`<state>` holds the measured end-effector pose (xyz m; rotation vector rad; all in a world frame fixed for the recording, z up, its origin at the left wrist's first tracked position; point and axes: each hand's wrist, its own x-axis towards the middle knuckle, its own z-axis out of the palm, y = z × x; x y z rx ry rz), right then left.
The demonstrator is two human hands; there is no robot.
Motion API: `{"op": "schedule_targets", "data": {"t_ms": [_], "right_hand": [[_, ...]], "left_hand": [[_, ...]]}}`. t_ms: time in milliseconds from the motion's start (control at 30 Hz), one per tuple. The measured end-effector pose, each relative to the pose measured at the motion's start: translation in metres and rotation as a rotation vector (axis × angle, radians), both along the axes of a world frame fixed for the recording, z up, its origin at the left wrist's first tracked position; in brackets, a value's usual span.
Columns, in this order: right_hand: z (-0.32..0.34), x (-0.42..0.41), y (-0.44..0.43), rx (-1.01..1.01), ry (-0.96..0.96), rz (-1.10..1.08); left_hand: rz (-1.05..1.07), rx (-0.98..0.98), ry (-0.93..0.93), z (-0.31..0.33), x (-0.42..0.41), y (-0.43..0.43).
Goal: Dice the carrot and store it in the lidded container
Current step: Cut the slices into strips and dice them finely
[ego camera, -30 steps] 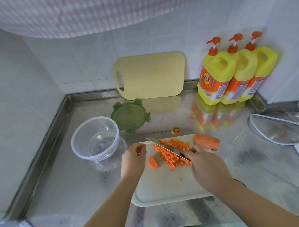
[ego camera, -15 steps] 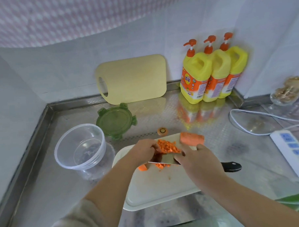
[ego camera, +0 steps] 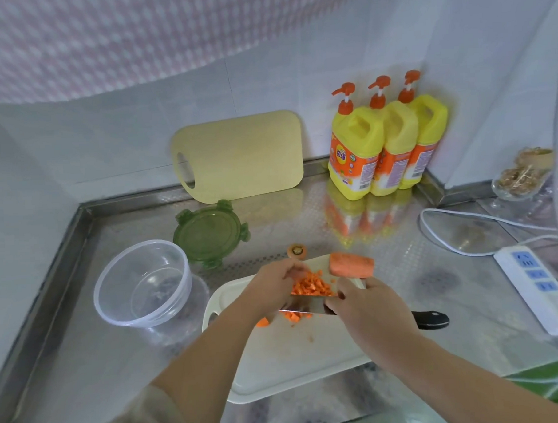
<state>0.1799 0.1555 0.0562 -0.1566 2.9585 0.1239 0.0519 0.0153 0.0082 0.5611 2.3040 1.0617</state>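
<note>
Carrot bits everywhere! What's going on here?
A person is dicing a carrot. The right hand holds the knife with a pile of diced carrot on its flat blade, and the left hand steadies the pile. The clear container beside the cutting board is empty, its green lid off behind it. One carrot chunk waits uncut on the board.

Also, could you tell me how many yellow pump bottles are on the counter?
3, lined up in the far corner: left bottle, middle bottle, right bottle. None seems hidden.
</note>
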Motion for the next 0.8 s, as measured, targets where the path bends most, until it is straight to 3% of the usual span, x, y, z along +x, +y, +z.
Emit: {"op": "schedule_targets", "data": {"t_ms": [167,267,433,800], "right_hand": [[0.0,0.001,0.004,-0.098,-0.025,-0.153],[-0.005,-0.003,-0.001,-0.308,-0.047,-0.264],[-0.03,-0.014,-0.028,-0.543,-0.141,-0.258],[-0.05,-0.022,-0.063,-0.539,-0.18,-0.249]], "left_hand": [[0.31,0.134,0.066,0.012,-0.005,-0.034],[0.58,0.051,0.074,-0.006,-0.002,-0.065],[0.601,-0.104,-0.213,-0.044,0.02,-0.074],[0.694,-0.131,-0.136,-0.057,0.033,-0.06]]}}
